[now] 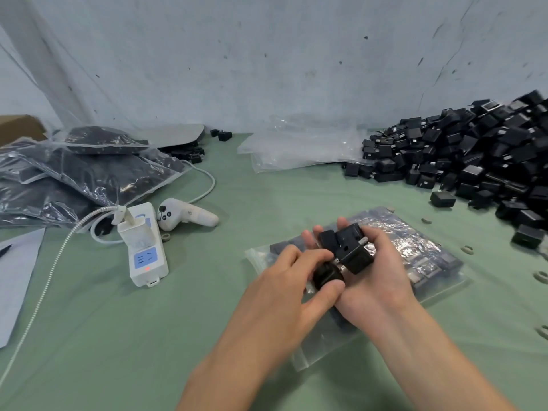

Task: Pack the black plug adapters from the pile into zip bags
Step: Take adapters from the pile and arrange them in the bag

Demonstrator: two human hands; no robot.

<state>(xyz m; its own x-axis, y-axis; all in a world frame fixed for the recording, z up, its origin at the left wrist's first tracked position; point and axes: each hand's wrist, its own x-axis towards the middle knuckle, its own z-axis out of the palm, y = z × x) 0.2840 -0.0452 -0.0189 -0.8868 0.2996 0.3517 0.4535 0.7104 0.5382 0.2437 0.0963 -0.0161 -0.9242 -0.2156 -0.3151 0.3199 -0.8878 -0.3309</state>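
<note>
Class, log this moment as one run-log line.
left hand: pinches black adapter | right hand: holds more adapters | zip bag: part-filled, beneath hands | pile: right

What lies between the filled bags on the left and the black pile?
A stack of empty clear bags and a loop of white cable, in the head view.

The pile of black plug adapters is running off the right edge. The right hand is covering the middle of the zip bag, and glare is blurring its contents. The black adapters it is gripping are overlapping, so their number is unclear. The left hand is pinching and mostly hiding a rounded black piece. The left edge is cutting off the filled bags, cardboard box and paper sheet. The braided cable is leaving the view at lower left.
</note>
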